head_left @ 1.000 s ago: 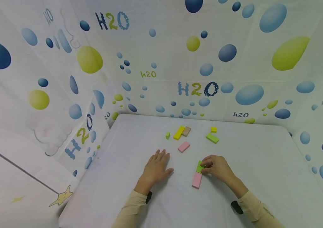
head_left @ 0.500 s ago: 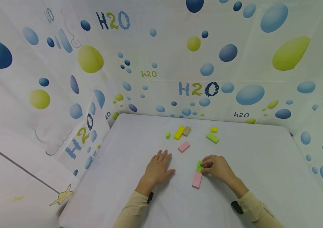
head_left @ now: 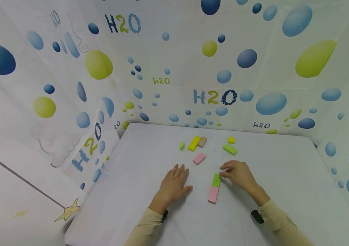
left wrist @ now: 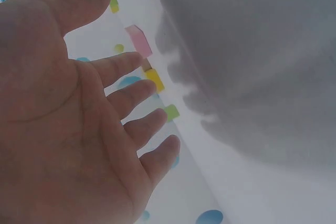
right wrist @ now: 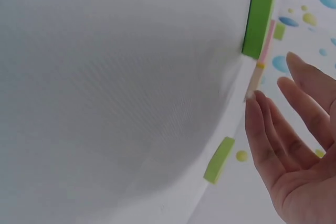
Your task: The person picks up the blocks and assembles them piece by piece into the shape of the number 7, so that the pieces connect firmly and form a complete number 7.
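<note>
Apparently only partway along: shows green block (head_left: 216,181) lined end to end with pink block (head_left: 213,195) at lower centre of the frame; leaves six other blocks (head_left: 199,158) outside that row, higher up; has left hand (head_left: 172,187) spread, right hand (head_left: 238,175) loosely curved, pinching nothing.

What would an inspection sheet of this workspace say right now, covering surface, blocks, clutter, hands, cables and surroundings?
Surface: white tabletop.
Job's things: green block end to end with pink block.
Clutter: farther back, small green piece, yellow bar, brown piece, loose pink piece, green bar, yellow piece.
Hands: left hand spread, holding nothing; right hand beside the green block, holding nothing.
Cables: nothing seen.
Surroundings: white walls printed with spots and H2O lettering.
</note>
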### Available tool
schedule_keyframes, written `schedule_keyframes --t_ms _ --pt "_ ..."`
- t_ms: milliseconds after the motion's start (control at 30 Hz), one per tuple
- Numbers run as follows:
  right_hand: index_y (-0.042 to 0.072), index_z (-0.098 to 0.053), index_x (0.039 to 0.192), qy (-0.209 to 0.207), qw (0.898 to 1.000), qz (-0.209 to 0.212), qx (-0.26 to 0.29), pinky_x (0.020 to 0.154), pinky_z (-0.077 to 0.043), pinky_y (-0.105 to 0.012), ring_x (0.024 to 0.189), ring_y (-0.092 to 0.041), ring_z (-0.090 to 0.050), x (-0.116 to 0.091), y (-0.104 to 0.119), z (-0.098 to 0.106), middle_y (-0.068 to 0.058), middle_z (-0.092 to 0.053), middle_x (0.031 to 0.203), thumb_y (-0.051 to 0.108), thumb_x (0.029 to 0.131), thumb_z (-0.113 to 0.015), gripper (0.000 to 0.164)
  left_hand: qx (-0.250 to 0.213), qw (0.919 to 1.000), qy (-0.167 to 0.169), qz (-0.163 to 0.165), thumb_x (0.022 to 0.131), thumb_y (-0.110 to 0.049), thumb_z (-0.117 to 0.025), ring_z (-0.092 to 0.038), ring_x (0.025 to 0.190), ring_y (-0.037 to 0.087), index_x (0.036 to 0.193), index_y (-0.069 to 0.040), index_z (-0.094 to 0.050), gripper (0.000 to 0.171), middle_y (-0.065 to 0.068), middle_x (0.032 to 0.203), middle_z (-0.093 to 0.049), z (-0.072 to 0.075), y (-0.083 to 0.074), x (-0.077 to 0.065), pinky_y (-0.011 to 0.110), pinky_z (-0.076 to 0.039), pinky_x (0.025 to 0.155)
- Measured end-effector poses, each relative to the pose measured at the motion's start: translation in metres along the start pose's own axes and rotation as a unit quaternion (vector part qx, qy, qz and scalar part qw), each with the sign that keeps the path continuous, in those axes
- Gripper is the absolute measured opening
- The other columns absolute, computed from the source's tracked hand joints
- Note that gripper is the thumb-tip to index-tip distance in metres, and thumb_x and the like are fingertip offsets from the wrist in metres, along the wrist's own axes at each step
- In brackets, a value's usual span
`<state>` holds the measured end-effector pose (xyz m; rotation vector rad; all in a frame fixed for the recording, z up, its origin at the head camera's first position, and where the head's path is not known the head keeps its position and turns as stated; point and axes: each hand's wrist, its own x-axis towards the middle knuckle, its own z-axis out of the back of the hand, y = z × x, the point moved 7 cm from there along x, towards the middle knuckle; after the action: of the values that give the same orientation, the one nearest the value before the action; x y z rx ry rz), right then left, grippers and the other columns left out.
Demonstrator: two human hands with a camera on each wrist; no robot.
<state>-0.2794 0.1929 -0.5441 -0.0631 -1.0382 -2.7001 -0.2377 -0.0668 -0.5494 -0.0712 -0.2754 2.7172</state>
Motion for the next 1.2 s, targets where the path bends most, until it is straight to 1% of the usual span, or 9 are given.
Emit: schedule_keyframes --t_ms 133,333,467,567,700,767,900,1067,1200 --pt "0.008 -0.082 0.106 -0.015 1.0 0.006 -0.006 0.07 -0.061 -0.037 0.089 -0.022 -0.075 0.01 -0.001 0.005 -0.007 -0.078 0.109 0.02 0.086 -0.088 0.024 0.007 1.0 0.002 -0.003 0.099 -0.05 -0.067 -0.033 0.153 0.037 0.155 -0.012 -0.05 0.071 0.013 0.164 -0.041 -0.001 -0.004 0.0 0.053 -0.033 0.121" --pt "0.008 -0.081 0.113 -0.021 1.0 0.006 -0.006 0.079 -0.061 -0.045 0.097 -0.028 -0.074 0.027 -0.002 0.003 -0.009 -0.077 0.113 0.022 0.089 -0.085 0.028 0.014 0.9998 0.015 -0.005 0.1 -0.053 -0.064 -0.03 0.155 0.034 0.157 -0.014 -0.048 0.071 0.01 0.166 -0.039 -0.005 -0.012 -0.001 0.051 -0.031 0.122" --pt "0.011 -0.079 0.12 -0.001 1.0 0.011 -0.017 0.09 -0.059 -0.05 0.109 -0.03 -0.07 0.04 -0.004 -0.006 -0.007 -0.075 0.122 0.022 0.092 -0.082 0.031 0.024 0.9995 0.014 -0.013 0.099 -0.053 -0.065 -0.032 0.155 0.033 0.156 -0.015 -0.049 0.07 0.009 0.165 -0.04 -0.006 -0.02 -0.003 0.05 -0.033 0.122" --pt "0.015 -0.075 0.129 0.028 0.998 0.033 -0.04 0.103 -0.052 -0.054 0.124 -0.032 -0.064 0.049 -0.002 -0.017 -0.008 -0.07 0.134 0.022 0.095 -0.079 0.034 0.039 0.9989 0.013 -0.02 0.099 -0.054 -0.065 -0.034 0.154 0.032 0.156 -0.015 -0.05 0.07 0.009 0.165 -0.041 -0.007 -0.026 -0.004 0.049 -0.034 0.121" --pt "0.02 -0.067 0.141 0.068 0.99 0.093 -0.083 0.112 -0.043 -0.057 0.139 -0.035 -0.053 0.055 0.005 -0.033 -0.01 -0.058 0.15 0.021 0.099 -0.075 0.043 0.056 0.9979 0.013 -0.028 0.099 -0.055 -0.065 -0.035 0.153 0.031 0.156 -0.016 -0.05 0.07 0.007 0.164 -0.042 -0.011 -0.032 -0.005 0.048 -0.035 0.12" --pt "0.022 -0.064 0.145 0.081 0.984 0.122 -0.099 0.113 -0.043 -0.057 0.141 -0.036 -0.051 0.057 0.009 -0.04 -0.009 -0.053 0.156 0.019 0.1 -0.073 0.046 0.062 0.9975 0.013 -0.032 0.098 -0.055 -0.065 -0.035 0.153 0.03 0.156 -0.017 -0.05 0.071 0.007 0.164 -0.042 -0.012 -0.036 -0.005 0.047 -0.036 0.12" --pt "0.026 -0.059 0.15 0.099 0.974 0.157 -0.127 0.111 -0.044 -0.058 0.141 -0.037 -0.051 0.058 0.016 -0.048 -0.006 -0.047 0.162 0.017 0.103 -0.068 0.048 0.072 0.9966 0.014 -0.038 0.098 -0.056 -0.065 -0.035 0.153 0.028 0.156 -0.018 -0.049 0.071 0.005 0.165 -0.042 -0.014 -0.042 -0.007 0.046 -0.036 0.12" --pt "0.026 -0.055 0.154 0.107 0.961 0.193 -0.166 0.112 -0.043 -0.059 0.141 -0.037 -0.051 0.058 0.025 -0.055 -0.004 -0.046 0.162 0.017 0.106 -0.062 0.048 0.078 0.9958 0.017 -0.043 0.098 -0.056 -0.066 -0.036 0.153 0.028 0.156 -0.018 -0.05 0.071 0.004 0.164 -0.042 -0.015 -0.049 -0.009 0.045 -0.036 0.12" --pt "0.025 -0.055 0.154 0.106 0.955 0.211 -0.181 0.112 -0.042 -0.06 0.142 -0.036 -0.05 0.058 0.029 -0.058 -0.005 -0.048 0.16 0.019 0.107 -0.061 0.047 0.084 0.995 0.022 -0.05 0.098 -0.058 -0.064 -0.035 0.154 0.028 0.157 -0.019 -0.048 0.072 0.004 0.165 -0.041 -0.017 -0.053 -0.01 0.045 -0.035 0.121"
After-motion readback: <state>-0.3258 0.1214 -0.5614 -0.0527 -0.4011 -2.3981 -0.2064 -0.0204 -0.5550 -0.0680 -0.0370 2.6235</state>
